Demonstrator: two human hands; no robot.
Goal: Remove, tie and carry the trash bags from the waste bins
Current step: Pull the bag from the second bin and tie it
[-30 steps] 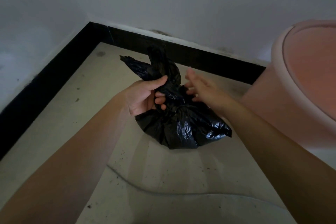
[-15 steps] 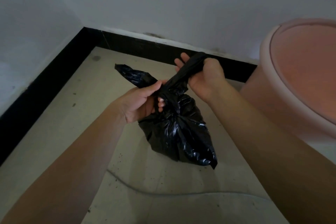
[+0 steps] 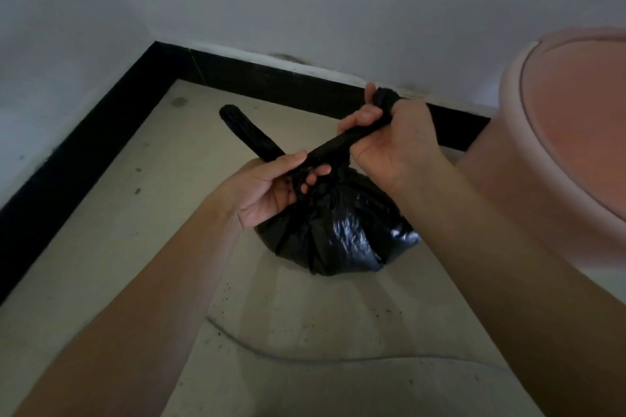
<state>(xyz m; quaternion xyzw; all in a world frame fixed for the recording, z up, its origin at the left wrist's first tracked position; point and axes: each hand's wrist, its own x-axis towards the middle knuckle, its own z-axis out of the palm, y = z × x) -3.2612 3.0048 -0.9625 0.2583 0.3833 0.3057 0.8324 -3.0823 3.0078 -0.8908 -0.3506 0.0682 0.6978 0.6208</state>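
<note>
A small black trash bag rests on the pale floor near the room's corner, its top gathered into two twisted tails. My left hand pinches the bag's neck where the tails cross. One tail sticks out up and to the left, free. My right hand is closed in a fist around the other tail, drawn taut up and to the right. A pink waste bin stands at the right, close to my right forearm.
White walls meet in a corner with a black skirting board along the floor. The floor is pale, speckled with dirt, with a thin curved line across it in front of the bag.
My right hand went from open beside the bag to a fist around one tail and pulled it up to the right. The bag, lifted half a second ago, now sits on the floor.
</note>
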